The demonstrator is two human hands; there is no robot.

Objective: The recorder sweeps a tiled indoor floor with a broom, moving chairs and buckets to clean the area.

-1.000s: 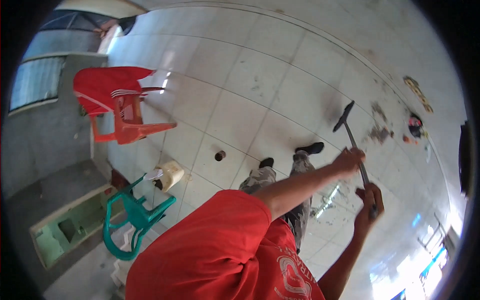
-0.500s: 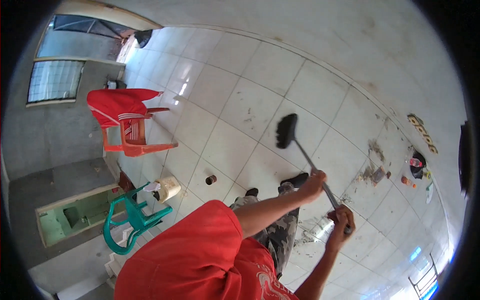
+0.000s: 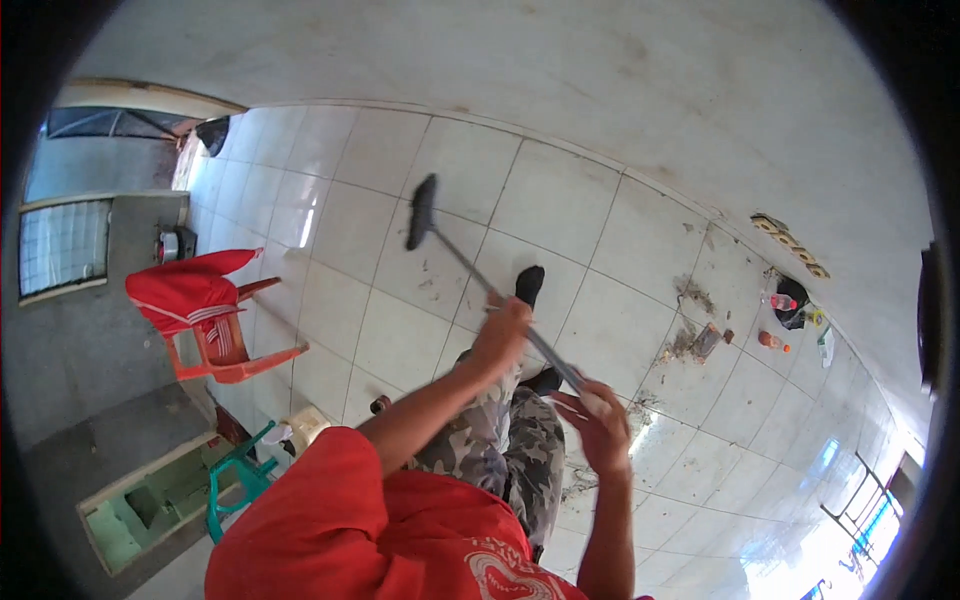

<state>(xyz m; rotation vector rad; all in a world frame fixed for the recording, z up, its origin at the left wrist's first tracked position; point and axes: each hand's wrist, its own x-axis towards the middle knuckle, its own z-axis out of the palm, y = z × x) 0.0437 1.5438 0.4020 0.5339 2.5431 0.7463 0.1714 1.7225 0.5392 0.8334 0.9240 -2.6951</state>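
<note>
Sweeping stroke, seen from the head: your left hand (image 3: 503, 335) is wrapped closed around the mid-shaft of the broom (image 3: 470, 270); your right hand (image 3: 600, 425) holds the upper end, fingers (image 3: 570, 405) loosely curled rather than clenched; the broom head (image 3: 421, 212) rests on the white tiled floor (image 3: 560, 200), well ahead of your feet; keep the bristles flat and draw them toward the debris pile (image 3: 690, 340) to your right; firm up the upper grip; steer clear of the red chair (image 3: 205, 310).

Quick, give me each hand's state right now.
Left hand: closed around the broom handle.
Right hand: fingers loosely curled at the handle's upper end.
</note>
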